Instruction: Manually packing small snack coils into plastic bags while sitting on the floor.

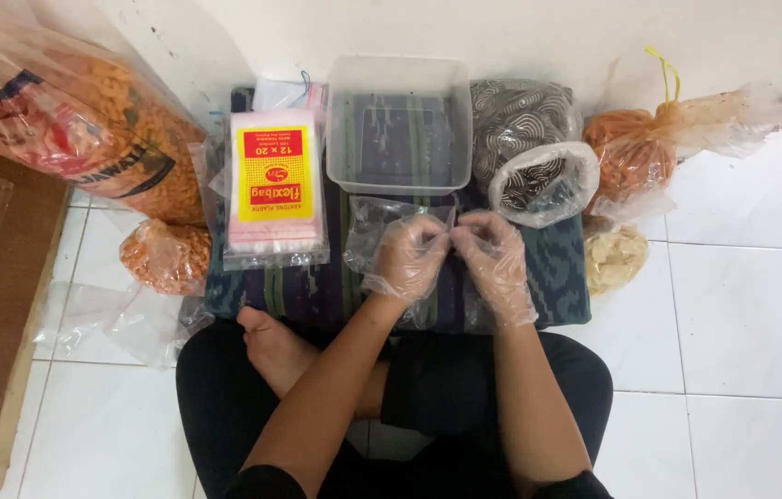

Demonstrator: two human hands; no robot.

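My left hand (409, 254) and my right hand (493, 251) both wear loose clear plastic gloves and meet at the fingertips over a dark striped cloth (557, 277). Between them they pinch the top edge of a small clear plastic bag (374, 225), which lies to the left of the fingers. Just beyond the hands stands a clear rectangular plastic tub (398, 125), with nothing visible in it. A pack of small clear bags with a red and yellow label (275, 185) lies to the left of the tub.
A big bag of orange snacks (86, 129) leans at far left, a smaller one (164, 257) below it. A rolled-down bag of dark swirled snacks (530, 152), an orange snack bag (631, 157) and pale chips (615, 257) lie right. My crossed legs (271, 351) are below.
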